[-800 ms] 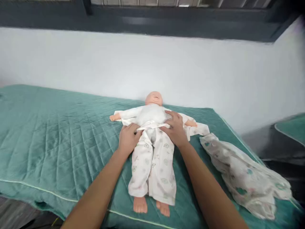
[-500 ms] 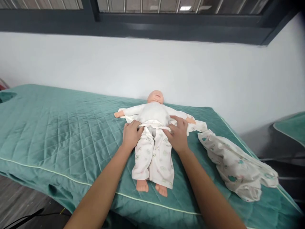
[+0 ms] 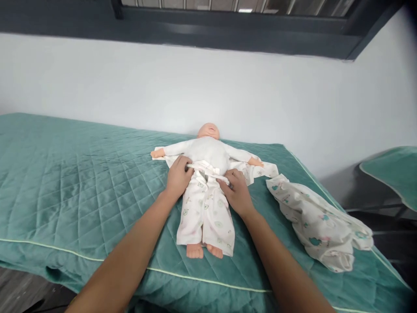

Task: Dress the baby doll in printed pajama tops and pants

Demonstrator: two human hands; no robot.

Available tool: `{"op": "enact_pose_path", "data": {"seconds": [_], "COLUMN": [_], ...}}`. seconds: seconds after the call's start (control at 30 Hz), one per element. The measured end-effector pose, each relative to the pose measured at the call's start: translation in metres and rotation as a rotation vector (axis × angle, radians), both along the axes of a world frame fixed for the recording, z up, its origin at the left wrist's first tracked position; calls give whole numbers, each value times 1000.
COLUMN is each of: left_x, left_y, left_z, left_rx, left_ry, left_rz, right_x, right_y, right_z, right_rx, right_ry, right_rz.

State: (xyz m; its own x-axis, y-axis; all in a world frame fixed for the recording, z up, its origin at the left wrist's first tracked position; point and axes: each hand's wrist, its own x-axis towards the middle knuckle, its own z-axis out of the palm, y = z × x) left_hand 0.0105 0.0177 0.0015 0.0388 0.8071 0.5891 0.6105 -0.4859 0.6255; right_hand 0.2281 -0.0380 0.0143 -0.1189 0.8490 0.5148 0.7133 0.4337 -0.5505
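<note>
A baby doll (image 3: 208, 150) lies on its back with its head toward the wall and its arms spread. Printed white baby pants (image 3: 205, 213) cover its legs, and both feet stick out below the cuffs. At the waist, my left hand (image 3: 178, 176) is closed on the left side of the pants' waistband. My right hand (image 3: 237, 191) pinches the waistband on the other side. Under the doll's torso and arms lies a spread white printed baby shirt (image 3: 250, 171), partly hidden by the body.
The doll rests on a green quilted bedspread (image 3: 97, 182). Right of it lies a crumpled white printed garment (image 3: 316, 221). A white wall (image 3: 195, 82) borders the bed's far side, and another green-covered surface (image 3: 394, 171) stands at the right.
The doll's feet have come closer together, and the waistband sits a little differently between my hands. My right hand's fingers have curled in more. The view has shifted slightly.
</note>
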Motion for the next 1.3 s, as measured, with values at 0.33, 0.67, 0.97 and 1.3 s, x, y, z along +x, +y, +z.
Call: {"op": "enact_pose_path", "data": {"seconds": [0.33,0.67,0.97,1.3], "left_x": [7,4,2,3], "left_y": [31,-56,-70,-76], "left_z": [2,7,1,5], "left_rx": [-24,-203,-194,-106], "left_ry": [-96,-152,-89,-91], "left_rz": [-52,-66,-77,-93], "right_x": [-1,3,-12,-23], "right_y": [34,32,-31,-78], "right_z": [-7,-9,2,3], "right_rx": [120,100,-1,-265], "right_ry": [-52,-110,-49,168], "right_rz": [-96,-76,-41,7]}}
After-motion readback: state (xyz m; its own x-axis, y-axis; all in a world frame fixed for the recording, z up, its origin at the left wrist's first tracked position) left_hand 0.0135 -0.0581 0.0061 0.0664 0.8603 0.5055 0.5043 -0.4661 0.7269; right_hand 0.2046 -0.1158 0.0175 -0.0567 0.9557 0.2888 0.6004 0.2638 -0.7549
